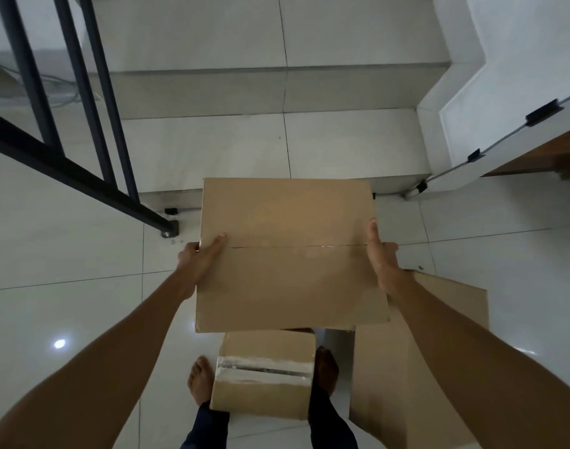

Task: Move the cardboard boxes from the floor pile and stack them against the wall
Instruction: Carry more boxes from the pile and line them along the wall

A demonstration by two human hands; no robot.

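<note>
I hold a large brown cardboard box (290, 254) in the air in front of me, its taped seam running across the top. My left hand (199, 264) grips its left side with the thumb laid on top. My right hand (382, 257) grips the right side, thumb on top too. Under it, between my bare feet, a smaller taped cardboard box (264, 374) rests on the floor. A third cardboard box (416, 358) lies on the floor to the right, partly hidden by my right arm.
White tiled steps (277, 92) rise straight ahead. A black metal railing (83, 124) runs down on the left to a foot (170, 230) on the glossy tiled floor. A white wall (520, 59) and a wooden edge (555, 157) stand at the right.
</note>
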